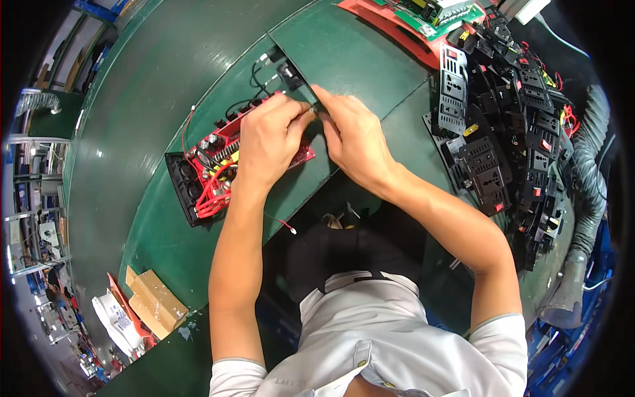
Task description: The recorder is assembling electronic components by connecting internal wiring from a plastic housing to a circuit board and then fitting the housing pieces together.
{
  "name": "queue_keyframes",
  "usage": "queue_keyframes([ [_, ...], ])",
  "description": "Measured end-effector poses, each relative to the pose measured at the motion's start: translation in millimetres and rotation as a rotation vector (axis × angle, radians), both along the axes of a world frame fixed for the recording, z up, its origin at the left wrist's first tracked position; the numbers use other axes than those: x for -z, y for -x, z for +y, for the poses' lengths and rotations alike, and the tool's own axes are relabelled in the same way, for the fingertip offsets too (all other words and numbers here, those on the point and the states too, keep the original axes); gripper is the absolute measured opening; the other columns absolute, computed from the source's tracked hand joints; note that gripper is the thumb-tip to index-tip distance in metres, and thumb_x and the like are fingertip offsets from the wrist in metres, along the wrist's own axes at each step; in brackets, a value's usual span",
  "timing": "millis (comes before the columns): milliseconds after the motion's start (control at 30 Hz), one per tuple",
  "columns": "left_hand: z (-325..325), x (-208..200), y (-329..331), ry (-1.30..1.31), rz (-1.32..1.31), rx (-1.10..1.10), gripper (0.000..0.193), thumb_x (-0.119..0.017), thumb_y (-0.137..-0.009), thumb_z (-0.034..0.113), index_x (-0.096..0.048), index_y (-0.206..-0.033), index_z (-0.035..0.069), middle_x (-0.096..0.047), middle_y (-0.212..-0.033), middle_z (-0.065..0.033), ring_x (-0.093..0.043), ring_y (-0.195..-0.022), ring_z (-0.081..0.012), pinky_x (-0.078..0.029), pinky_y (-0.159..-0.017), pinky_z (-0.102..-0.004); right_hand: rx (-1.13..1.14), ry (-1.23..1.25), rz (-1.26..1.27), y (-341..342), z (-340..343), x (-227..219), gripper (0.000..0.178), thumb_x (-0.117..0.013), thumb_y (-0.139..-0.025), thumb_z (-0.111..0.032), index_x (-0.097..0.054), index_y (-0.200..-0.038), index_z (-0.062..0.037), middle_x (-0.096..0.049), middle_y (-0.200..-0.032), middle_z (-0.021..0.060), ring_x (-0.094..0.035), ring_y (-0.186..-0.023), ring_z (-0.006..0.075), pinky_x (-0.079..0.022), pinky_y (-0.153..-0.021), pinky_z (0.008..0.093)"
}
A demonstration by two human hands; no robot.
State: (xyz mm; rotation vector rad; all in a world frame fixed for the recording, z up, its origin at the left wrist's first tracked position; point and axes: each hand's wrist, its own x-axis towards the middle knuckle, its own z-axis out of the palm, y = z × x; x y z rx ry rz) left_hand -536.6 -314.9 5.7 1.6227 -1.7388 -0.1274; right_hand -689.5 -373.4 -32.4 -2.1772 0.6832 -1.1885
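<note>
In front of me on the bench lies a red circuit board (305, 153) crowded with parts, partly hidden behind my left hand (270, 135). A black end panel with round fan openings (182, 185) stands at its left end, beside a bundle of red wires (210, 198). At the board's far right, a thin black panel with a socket (289, 74) is tilted nearly edge-on. The fingers of my right hand (354, 135) are closed on this panel's near end. My left fingertips are pinched together beside them; what they hold is too small to make out.
Black socket panels (486, 175) are piled at the right, near a grey flexible duct (589, 152). A red tray (397, 30) with green circuit boards sits at the far right. Brown cardboard (155, 304) lies at the near left. A thin red lead (281, 221) hangs over the bench's near edge.
</note>
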Motion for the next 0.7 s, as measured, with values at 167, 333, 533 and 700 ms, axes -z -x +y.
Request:
queue_keyframes([
  [167,1,11,-3,-0.038,0.077,0.003,0.015,-0.075,-0.079,0.007,-0.071,-0.09,-0.001,-0.064,-0.078,-0.0129,-0.063,-0.067,-0.0297,-0.049,-0.062,-0.038,-0.019,-0.185,0.112,4,2,-4,0.039,-0.061,-0.09,-0.003,-0.056,-0.128,0.002,-0.063,-0.088,0.0235,-0.062,-0.087,0.0411,-0.05,-0.076,0.0435],
  [333,-1,3,-1,0.006,0.586,0.079,0.05,-0.071,-0.082,-0.003,-0.058,-0.13,0.001,-0.06,-0.113,-0.012,-0.067,-0.087,-0.0175,-0.055,-0.079,-0.0293,0.052,-0.082,0.162,8,-17,2,0.035,-0.065,-0.088,-0.007,-0.061,-0.122,0.0004,-0.066,-0.105,0.0211,-0.061,-0.097,0.0389,-0.049,-0.086,0.0424],
  [533,3,0,-5,0.019,0.821,0.222,0.066,-0.044,-0.089,-0.014,-0.03,-0.151,0.003,-0.05,-0.127,-0.0173,-0.067,-0.109,-0.026,-0.055,-0.086,-0.0304,0.165,-0.08,0.119,7,-26,-9,0.038,-0.071,-0.086,-0.012,-0.06,-0.122,-0.0005,-0.062,-0.119,0.013,-0.059,-0.11,0.0265,-0.047,-0.092,0.0365],
  [700,7,-3,3,0.009,0.747,0.239,0.072,-0.046,-0.086,-0.014,-0.027,-0.153,0.005,-0.049,-0.129,-0.0189,-0.068,-0.105,-0.0241,-0.055,-0.086,-0.0305,-0.04,-0.138,0.132,3,-15,-56,0.015,-0.071,-0.088,-0.016,-0.069,-0.096,-0.0028,-0.066,-0.09,0.0055,-0.063,-0.084,0.0178,-0.046,-0.072,0.0303],
])
